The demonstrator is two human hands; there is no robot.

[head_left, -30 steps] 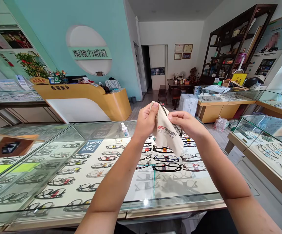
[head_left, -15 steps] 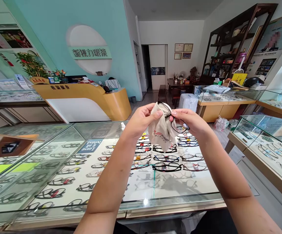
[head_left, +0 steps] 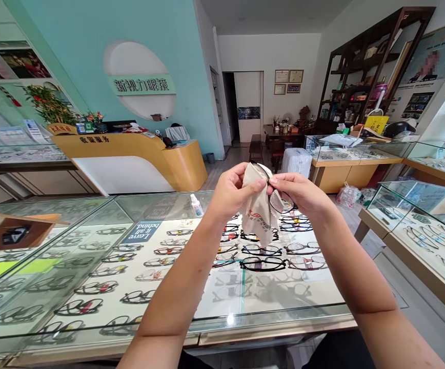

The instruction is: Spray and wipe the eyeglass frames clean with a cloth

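Note:
Above the glass counter, my left hand (head_left: 235, 190) pinches a beige cleaning cloth (head_left: 260, 218) with red print, folded over one lens of a pair of glasses. The dark-rimmed eyeglasses (head_left: 283, 201) are gripped near the bridge by my right hand (head_left: 297, 190), thumb and fingertips closed on the frame. One lens hangs free below the right fingers; the other is mostly hidden under the cloth. My two hands nearly meet at the middle of the frame.
Rows of eyeglasses (head_left: 263, 263) lie inside the glass display case (head_left: 222, 320) beneath my hands. A white spray bottle (head_left: 196, 205) stands on its top to the left. Another display case (head_left: 422, 236) is at right; a reception desk (head_left: 138, 148) stands behind.
My left hand and the cloth have shifted slightly right, towards my right hand, and more of the spray bottle shows. The cloth covers more near the bridge. My right hand stays nearly still.

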